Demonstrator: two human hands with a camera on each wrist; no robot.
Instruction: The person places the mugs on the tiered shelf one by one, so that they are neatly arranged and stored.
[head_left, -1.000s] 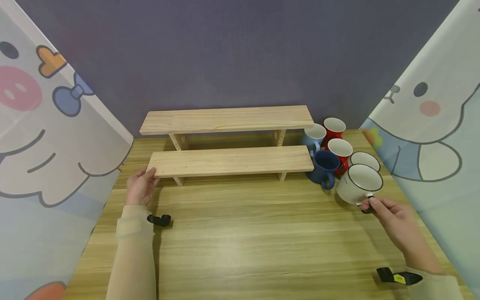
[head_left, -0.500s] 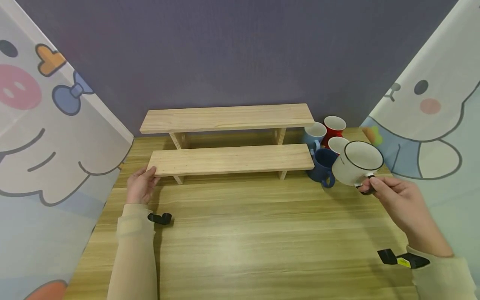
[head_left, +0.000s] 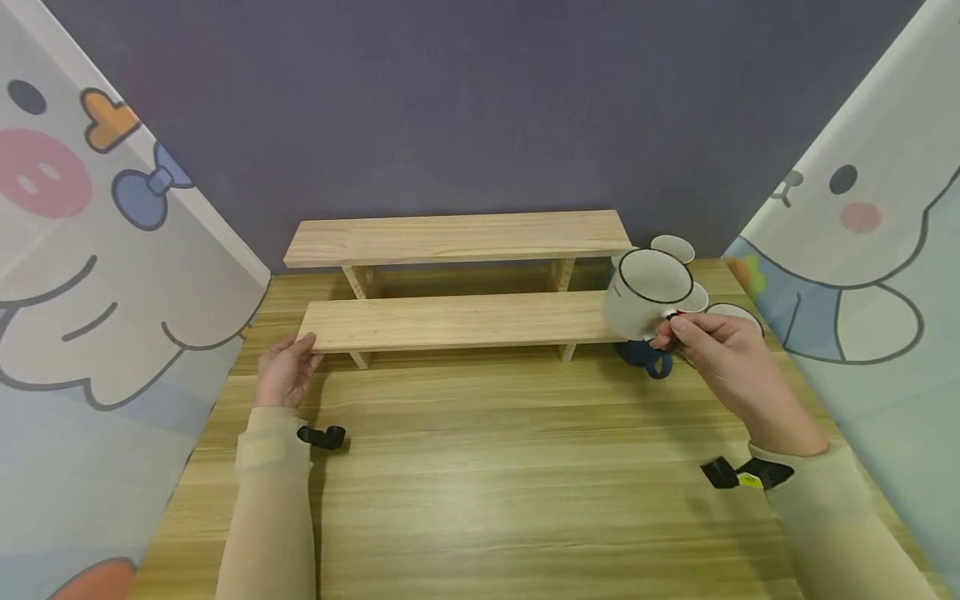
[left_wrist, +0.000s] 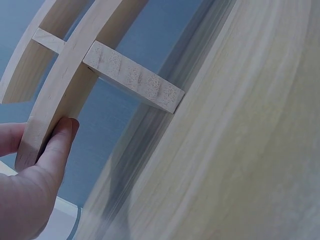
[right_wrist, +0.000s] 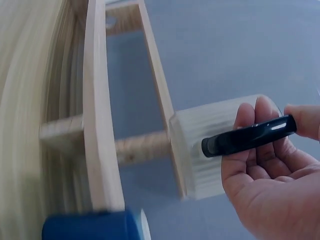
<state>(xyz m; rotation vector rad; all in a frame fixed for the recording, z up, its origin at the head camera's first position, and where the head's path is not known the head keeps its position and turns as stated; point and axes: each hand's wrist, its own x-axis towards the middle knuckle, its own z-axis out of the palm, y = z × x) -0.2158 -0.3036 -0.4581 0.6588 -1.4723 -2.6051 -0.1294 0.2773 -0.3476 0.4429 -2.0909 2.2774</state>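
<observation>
By its black handle (right_wrist: pixel 250 137), my right hand (head_left: pixel 723 367) holds a white mug (head_left: pixel 637 304) with a dark rim. The mug is raised over the right end of the lower shelf board (head_left: pixel 450 323), overlapping it in the head view. My left hand (head_left: pixel 283 371) pinches the left end of that same board, thumb on one face and fingers on the other, as the left wrist view shows. A dark blue mug (head_left: pixel 637 354) stands beside the right end of the board, partly hidden behind the white mug.
An upper shelf board (head_left: pixel 457 237) of the two-tier wooden rack runs behind, close to the grey back wall (head_left: pixel 450 108). Several other mugs, among them another white mug (head_left: pixel 735 312), stand right of the rack, mostly covered. Printed panels (head_left: pixel 862 275) border both sides.
My right hand has lifted the white mug from the group at the right and carried it left and back to the rack. The left hand has stayed on the board's end.
</observation>
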